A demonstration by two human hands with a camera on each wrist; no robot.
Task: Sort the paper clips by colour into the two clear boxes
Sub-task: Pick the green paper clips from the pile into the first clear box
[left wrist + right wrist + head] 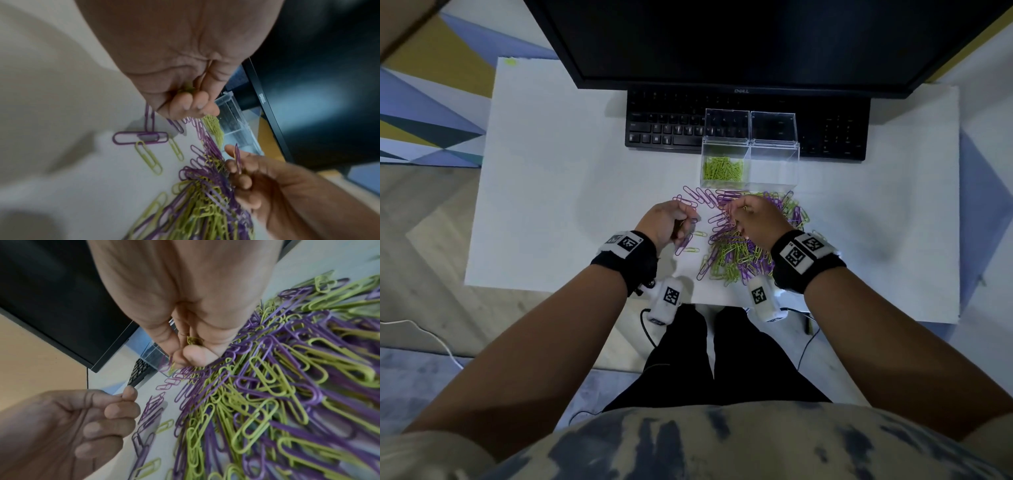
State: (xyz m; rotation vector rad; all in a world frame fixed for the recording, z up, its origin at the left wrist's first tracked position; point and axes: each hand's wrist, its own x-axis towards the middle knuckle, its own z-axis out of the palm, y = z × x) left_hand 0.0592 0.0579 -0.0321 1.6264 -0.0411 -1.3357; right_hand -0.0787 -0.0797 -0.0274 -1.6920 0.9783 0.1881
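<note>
A mixed pile of green and purple paper clips (739, 250) lies on the white table (551, 205), in front of two clear boxes. The left box (724, 168) holds green clips; the right box (774, 168) looks empty. My left hand (685, 222) hovers at the pile's left edge, fingers curled round a few green clips (186, 90). My right hand (734, 216) is over the pile's top. It keeps green clips (193, 340) in its curled palm, and a purple clip (237, 159) stands between its fingers.
Both box lids (750, 125) stand open at the back, against a black keyboard (671, 126) under a dark monitor (739, 41). A row of loose purple clips (698, 198) lies left of the pile. The table's front edge (585, 291) is near my wrists.
</note>
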